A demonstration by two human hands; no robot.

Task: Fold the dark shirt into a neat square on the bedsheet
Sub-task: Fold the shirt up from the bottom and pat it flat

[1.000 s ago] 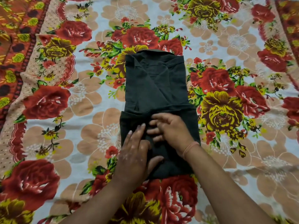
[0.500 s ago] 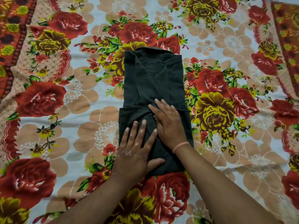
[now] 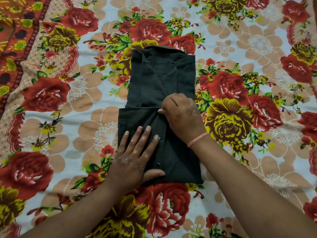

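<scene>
The dark shirt [image 3: 159, 79] lies on the flowered bedsheet [image 3: 82, 93] as a narrow upright rectangle, collar at the far end. Its near part is folded up over the middle, and two snap buttons show on that flap. My left hand [image 3: 133, 155] lies flat on the flap with fingers spread, thumb at its near edge. My right hand [image 3: 181, 115] rests on the flap's upper edge at the right, fingers curled and pinching the cloth at the fold line.
The bedsheet covers the whole view with red and yellow roses on a pale ground. An orange patterned border [image 3: 15, 40] runs along the far left. A thin pink band [image 3: 197, 140] circles my right wrist.
My right hand went from lying flat on the flap to curling its fingers onto the flap's upper edge, slightly to the right. My left hand stayed flat on the flap, and the snaps came into view.
</scene>
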